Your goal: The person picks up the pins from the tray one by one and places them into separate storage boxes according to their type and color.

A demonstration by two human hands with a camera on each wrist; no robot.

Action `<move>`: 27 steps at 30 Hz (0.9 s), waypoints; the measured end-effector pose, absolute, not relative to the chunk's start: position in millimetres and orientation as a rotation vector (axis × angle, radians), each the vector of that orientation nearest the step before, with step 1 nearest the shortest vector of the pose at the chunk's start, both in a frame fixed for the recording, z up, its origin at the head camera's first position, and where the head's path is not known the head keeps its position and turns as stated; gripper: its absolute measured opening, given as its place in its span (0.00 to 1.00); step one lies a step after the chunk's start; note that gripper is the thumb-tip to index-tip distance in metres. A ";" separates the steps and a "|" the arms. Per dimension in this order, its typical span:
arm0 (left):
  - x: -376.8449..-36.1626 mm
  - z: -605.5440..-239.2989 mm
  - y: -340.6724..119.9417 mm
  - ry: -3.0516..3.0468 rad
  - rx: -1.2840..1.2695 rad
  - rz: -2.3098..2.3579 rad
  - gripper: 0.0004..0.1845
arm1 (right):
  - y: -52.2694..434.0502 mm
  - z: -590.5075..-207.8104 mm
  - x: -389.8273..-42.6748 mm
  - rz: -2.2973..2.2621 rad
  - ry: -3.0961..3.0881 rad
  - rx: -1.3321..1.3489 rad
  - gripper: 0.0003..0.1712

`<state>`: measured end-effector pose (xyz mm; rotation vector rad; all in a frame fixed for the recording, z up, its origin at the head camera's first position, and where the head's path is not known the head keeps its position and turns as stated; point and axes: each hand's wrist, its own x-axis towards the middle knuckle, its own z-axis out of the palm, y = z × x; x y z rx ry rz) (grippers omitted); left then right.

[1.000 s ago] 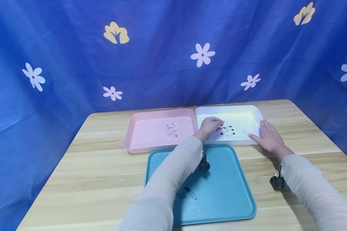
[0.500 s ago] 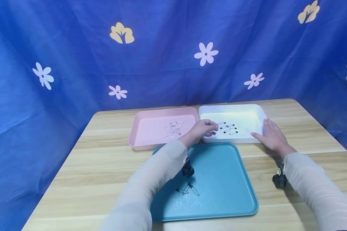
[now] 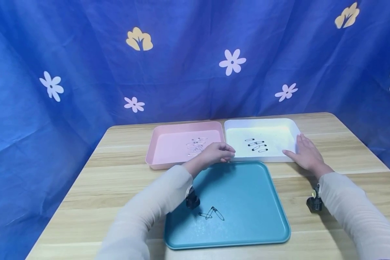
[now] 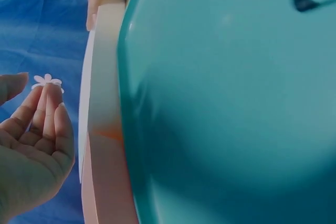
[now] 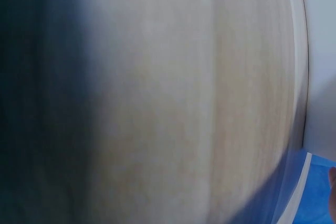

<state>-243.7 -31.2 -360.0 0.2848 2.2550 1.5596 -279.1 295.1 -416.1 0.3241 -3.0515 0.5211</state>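
Lying in teal tray (image 3: 247, 187), safety pins (image 3: 212, 213) near left hand (image 3: 216, 153).

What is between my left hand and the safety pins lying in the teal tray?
Nothing visible. The left hand hovers at the teal tray's far edge, empty, and the safety pins lie on the tray's open floor nearer the person. Only the left forearm's sleeve passes beside them.

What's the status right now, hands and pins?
Left hand empty, over the trays' junction. Right hand flat against white tray. Four black pins in it. Nothing blocking.
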 end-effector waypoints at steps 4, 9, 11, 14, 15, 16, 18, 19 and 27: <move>-233.9 -360.7 -45.8 2.244 0.376 1.538 0.15 | 296.2 -417.1 -279.9 0.508 -3.049 0.330 0.55; -218.5 -361.7 -66.4 2.249 0.443 1.529 0.15 | 295.8 -417.5 -278.5 0.513 -3.045 0.338 0.55; -212.9 -362.7 -74.7 2.273 0.454 1.507 0.15 | 295.2 -417.0 -278.1 0.519 -3.041 0.342 0.55; -204.3 -363.0 -85.5 2.295 0.436 1.481 0.15 | 295.2 -416.8 -277.9 0.516 -3.036 0.348 0.55; -203.9 -366.7 -89.5 2.303 0.427 1.469 0.15 | 295.3 -416.7 -277.9 0.517 -3.037 0.350 0.55; -201.3 -367.4 -92.7 2.304 0.425 1.465 0.15 | 295.4 -416.7 -278.0 0.517 -3.037 0.350 0.55; -195.9 -368.4 -98.4 2.297 0.416 1.452 0.15 | 295.6 -416.9 -278.1 0.512 -3.038 0.353 0.55; -193.4 -369.3 -100.8 2.290 0.419 1.449 0.15 | 295.7 -416.9 -278.1 0.510 -3.038 0.354 0.55; -175.6 -382.9 -118.3 2.287 0.519 1.365 0.15 | 295.4 -416.8 -277.1 0.516 -3.035 0.357 0.54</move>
